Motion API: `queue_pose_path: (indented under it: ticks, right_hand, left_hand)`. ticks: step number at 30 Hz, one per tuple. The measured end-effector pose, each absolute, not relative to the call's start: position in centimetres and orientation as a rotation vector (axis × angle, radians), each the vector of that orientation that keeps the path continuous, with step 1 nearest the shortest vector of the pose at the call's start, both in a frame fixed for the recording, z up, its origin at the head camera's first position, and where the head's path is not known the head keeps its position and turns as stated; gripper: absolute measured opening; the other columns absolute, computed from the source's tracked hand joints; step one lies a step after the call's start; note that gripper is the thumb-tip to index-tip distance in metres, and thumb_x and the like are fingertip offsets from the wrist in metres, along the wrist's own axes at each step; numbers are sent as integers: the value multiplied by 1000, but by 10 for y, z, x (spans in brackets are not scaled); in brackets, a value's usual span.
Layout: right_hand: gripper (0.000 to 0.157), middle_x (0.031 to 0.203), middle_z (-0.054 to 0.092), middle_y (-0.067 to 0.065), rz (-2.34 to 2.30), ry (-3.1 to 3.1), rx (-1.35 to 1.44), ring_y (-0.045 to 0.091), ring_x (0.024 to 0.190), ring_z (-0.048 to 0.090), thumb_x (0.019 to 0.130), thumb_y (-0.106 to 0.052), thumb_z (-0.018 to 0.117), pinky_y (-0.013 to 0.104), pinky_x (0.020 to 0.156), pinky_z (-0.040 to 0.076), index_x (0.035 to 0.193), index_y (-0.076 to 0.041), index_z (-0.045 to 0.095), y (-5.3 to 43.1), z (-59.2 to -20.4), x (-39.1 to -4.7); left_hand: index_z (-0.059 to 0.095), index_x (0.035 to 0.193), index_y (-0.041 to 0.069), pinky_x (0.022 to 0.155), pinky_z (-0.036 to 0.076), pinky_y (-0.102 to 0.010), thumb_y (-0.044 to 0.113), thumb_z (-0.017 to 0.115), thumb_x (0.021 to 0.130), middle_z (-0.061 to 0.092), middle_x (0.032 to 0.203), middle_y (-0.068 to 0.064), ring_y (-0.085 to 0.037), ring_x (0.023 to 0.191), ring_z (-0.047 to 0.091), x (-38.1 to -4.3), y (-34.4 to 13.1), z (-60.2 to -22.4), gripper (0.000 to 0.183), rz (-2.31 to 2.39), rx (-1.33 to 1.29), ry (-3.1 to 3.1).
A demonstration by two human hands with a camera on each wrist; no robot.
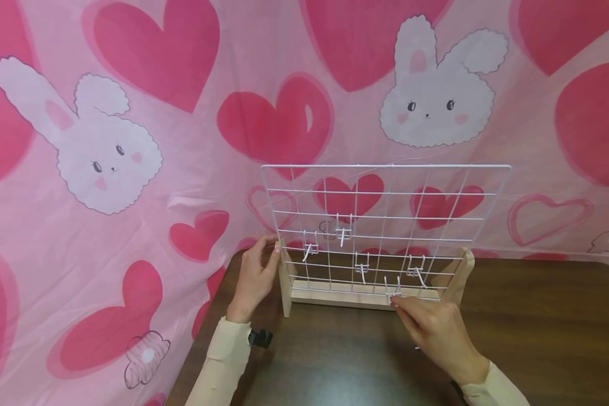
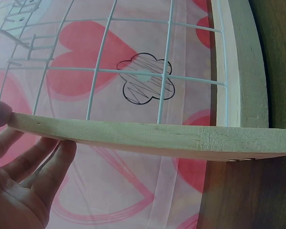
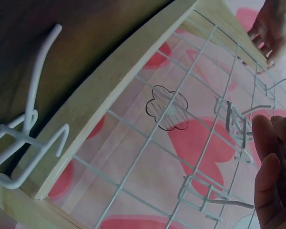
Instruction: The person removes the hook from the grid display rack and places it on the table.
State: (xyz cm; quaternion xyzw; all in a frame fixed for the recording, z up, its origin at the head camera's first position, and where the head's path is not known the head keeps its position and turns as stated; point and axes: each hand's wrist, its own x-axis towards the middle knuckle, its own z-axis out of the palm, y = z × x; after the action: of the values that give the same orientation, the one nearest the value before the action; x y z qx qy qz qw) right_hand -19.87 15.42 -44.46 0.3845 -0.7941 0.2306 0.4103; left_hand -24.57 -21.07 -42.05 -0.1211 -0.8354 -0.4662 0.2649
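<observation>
A white wire grid panel (image 1: 388, 218) leans back in a light wooden stand (image 1: 350, 296). With thumb and fingers on either side, my left hand (image 1: 259, 270) grips the upper end of the stand's left side piece (image 2: 133, 136). My right hand (image 1: 436, 327) pinches a white wire hook (image 1: 393, 288) at the grid's lower rows, right of centre. Several similar hooks hang on the grid, among them a high one (image 1: 343, 232) and one at the right (image 1: 416, 269). Another white hook (image 3: 28, 138) looms large at the left of the right wrist view, apart from the fingers.
A dark brown wooden table (image 1: 538, 316) bears the stand. Behind it hangs a pink cloth (image 1: 335, 124) with hearts and rabbit faces, which also runs down the table's left side. A small black device (image 1: 261, 338) sits at the left wrist.
</observation>
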Motion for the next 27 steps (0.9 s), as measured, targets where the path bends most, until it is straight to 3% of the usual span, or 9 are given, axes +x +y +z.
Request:
queue_pose_path:
  ticks: [13, 27]
  right_hand:
    - [45, 73, 76, -9, 553, -2022, 954, 10, 59, 71, 111, -40, 45, 32, 52, 53, 88, -17, 77, 157, -454, -199]
    - [54, 65, 68, -13, 454, -2087, 921, 9, 52, 60, 112, -46, 36, 33, 46, 45, 85, -20, 75, 164, -470, -204]
  left_hand:
    - [67, 120, 3, 92, 63, -49, 10, 61, 103, 76, 116, -16, -31, 108, 76, -247, -211, -421, 20, -1265, -313, -2265]
    - [67, 121, 3, 93, 62, -49, 11, 61, 103, 76, 118, -17, -31, 109, 75, -247, -211, -422, 21, -1265, -314, -2275]
